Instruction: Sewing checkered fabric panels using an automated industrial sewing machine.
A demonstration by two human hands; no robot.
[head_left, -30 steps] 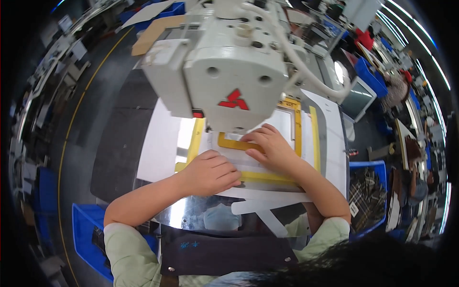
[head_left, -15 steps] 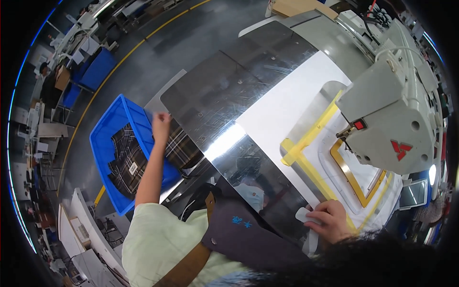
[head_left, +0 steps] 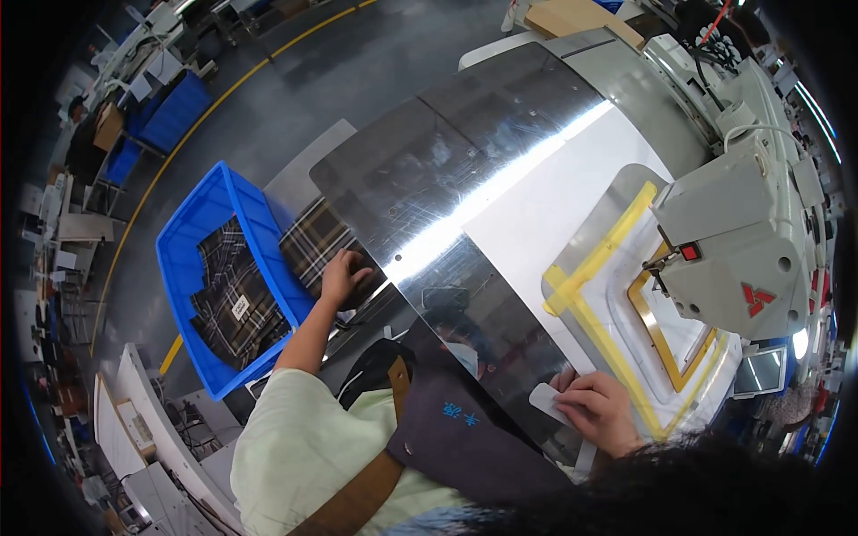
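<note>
My left hand (head_left: 342, 277) is over the right part of a dark plaid cloth piece (head_left: 315, 239), its fingers loosely bent and apart, the tips at the cloth. That piece lies beside a blue bin (head_left: 234, 192), partly hidden by my hand and the bin wall. More folded plaid pieces (head_left: 228, 286) are inside the bin, one bearing a small white label (head_left: 239, 307). Between the thumb and fingers of my right hand (head_left: 601, 409) is a small white rounded piece (head_left: 547, 400), held above the front edge of the shiny metal table (head_left: 483, 295).
At right a sewing machine head (head_left: 724, 241) overhangs a gold-coloured frame (head_left: 657, 326) and a template edged with yellow tape (head_left: 608, 241). A white sheet (head_left: 545, 210) covers part of the table. A small screen (head_left: 760, 371) stands far right; a cardboard box (head_left: 581, 20) is at the back.
My left hand has moved right and nearer, from beside the bin's edge onto the plaid cloth. My right hand keeps the white piece, shifted slightly left. The whole view has shifted a little.
</note>
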